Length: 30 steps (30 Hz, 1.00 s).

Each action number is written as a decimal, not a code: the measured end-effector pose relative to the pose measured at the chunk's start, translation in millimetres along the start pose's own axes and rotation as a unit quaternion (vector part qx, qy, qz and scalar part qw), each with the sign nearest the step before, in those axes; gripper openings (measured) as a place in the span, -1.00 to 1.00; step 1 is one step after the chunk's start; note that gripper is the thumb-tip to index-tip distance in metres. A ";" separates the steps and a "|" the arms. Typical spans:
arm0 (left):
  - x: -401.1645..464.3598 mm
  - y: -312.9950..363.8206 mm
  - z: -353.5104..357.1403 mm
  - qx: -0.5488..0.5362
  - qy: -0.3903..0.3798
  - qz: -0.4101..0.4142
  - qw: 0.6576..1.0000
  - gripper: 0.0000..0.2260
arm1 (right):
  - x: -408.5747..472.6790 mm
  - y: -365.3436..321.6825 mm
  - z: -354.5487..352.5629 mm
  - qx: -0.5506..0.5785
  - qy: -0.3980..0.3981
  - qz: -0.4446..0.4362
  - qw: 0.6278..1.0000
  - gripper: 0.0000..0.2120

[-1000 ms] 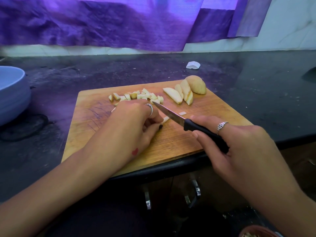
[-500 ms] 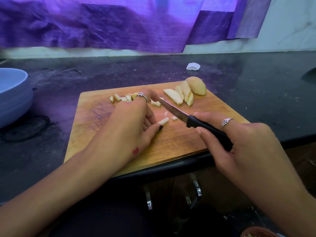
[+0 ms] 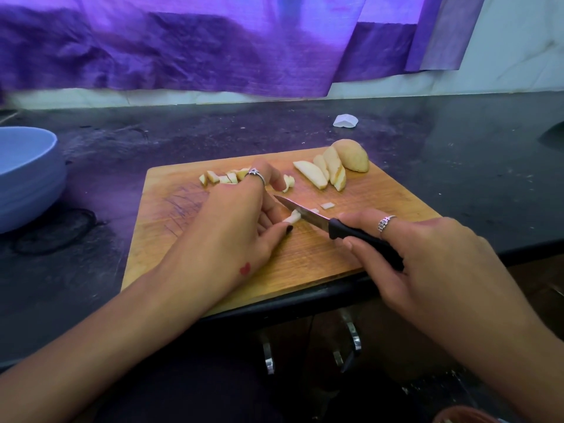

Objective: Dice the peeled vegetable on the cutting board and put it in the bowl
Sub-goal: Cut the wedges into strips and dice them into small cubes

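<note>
A wooden cutting board [image 3: 375,206] lies on the dark counter. At its far right sit several pale vegetable slices [image 3: 323,175] leaning on an uncut end piece [image 3: 351,158]. Diced cubes [image 3: 221,178] lie at the far middle, partly behind my left hand [image 3: 241,221]. That hand holds a thin pale strip [image 3: 293,217] down on the board with thumb and fingers. My right hand [image 3: 427,257] grips the black handle of a small knife [image 3: 308,213], whose blade rests across the strip. The blue bowl [image 3: 27,175] stands at the left edge.
A small white scrap [image 3: 345,120] lies on the counter behind the board. One loose cut bit [image 3: 327,205] sits right of the blade. Purple cloth hangs along the back wall. The board's near edge overhangs the counter front, with metal cabinet handles [image 3: 351,337] below.
My left hand went up to the diced pile and came back onto the strip. The knife drew back toward me and now lies on the strip.
</note>
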State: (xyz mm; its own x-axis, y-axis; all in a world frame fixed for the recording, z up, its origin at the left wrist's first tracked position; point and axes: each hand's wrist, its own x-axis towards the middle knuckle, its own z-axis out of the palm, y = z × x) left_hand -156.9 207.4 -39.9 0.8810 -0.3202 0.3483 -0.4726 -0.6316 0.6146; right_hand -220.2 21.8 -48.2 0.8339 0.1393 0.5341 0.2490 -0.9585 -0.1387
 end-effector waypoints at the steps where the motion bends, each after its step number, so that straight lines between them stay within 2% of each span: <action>1: -0.2 -0.6 -0.4 0.001 0.001 0.003 1.000 -0.70 | -0.2 0.1 0.1 -0.005 0.014 0.003 1.000 -0.79; 5: -4.6 -2.8 -3.7 0.001 0.004 0.010 1.000 -0.75 | -0.1 -2.5 -1.6 0.049 0.049 0.012 0.998 -0.76; 10: -9.0 -6.8 -6.0 0.013 0.005 0.011 1.000 -0.78 | -1.1 -10.1 1.3 0.040 0.013 0.008 0.999 -0.72; 13: -8.3 -7.2 -5.1 0.019 0.009 0.012 1.000 -0.78 | -0.5 -11.5 4.1 0.029 0.024 0.003 0.999 -0.77; 21: -8.7 -9.7 -4.8 0.029 0.022 0.009 0.999 -0.86 | 1.9 -7.7 1.6 0.014 -0.018 -0.013 1.000 -0.77; 25: -10.2 -11.1 -5.3 0.060 0.030 -0.009 0.998 -0.94 | -3.1 -6.5 1.5 -0.010 0.000 -0.012 1.000 -0.78; 30: -11.7 -8.7 -6.6 0.098 0.039 -0.012 0.994 -0.89 | -8.0 -7.7 0.8 0.028 0.050 0.004 0.998 -0.78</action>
State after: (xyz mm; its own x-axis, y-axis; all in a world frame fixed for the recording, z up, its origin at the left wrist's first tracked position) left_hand -163.2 221.4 -44.7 0.8840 -0.2529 0.3933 -0.4313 -0.7658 0.4770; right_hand -228.3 28.3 -52.1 0.7839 0.1033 0.6122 0.2714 -0.9439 -0.1882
